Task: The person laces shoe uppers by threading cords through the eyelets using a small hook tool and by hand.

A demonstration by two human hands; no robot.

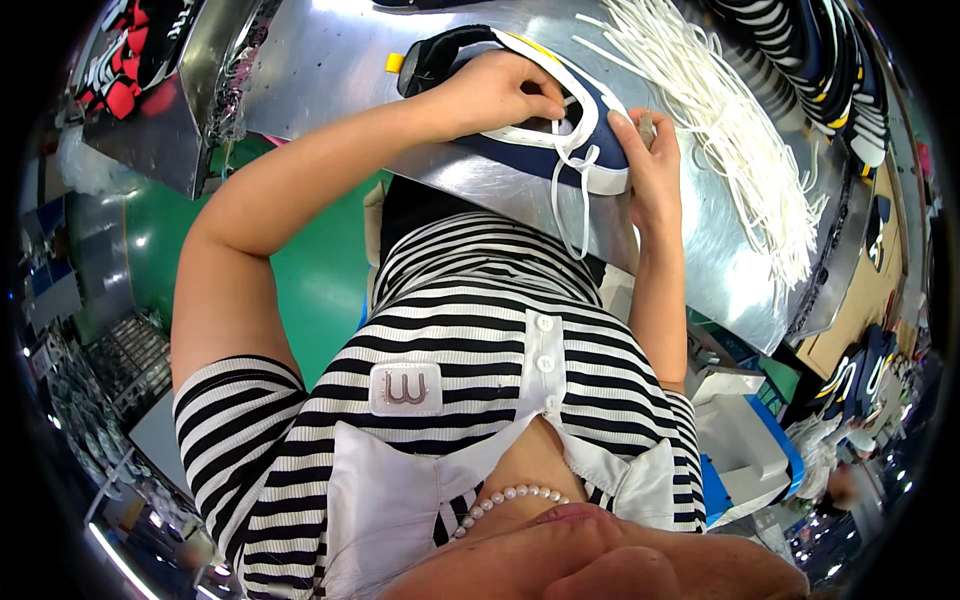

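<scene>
A navy and white shoe upper (520,152) with a yellow tab lies across the near edge of the metal table. A white shoelace (557,205) is threaded at its front, with a loop and a long end hanging over the near side. My left hand (507,88) reaches over the upper, its thumb and forefinger pinched at the lace inside the opening. On the right, my right hand (655,165) grips the toe end between thumb and fingers. A small greyish piece shows by its fingers; I cannot tell what it is.
A big bundle of white laces (725,130) lies on the metal table (330,65), right of the upper. Striped navy and white uppers (800,60) are stacked at the far right; red and black ones (130,60) sit far left. A white and blue box (745,450) stands at my right.
</scene>
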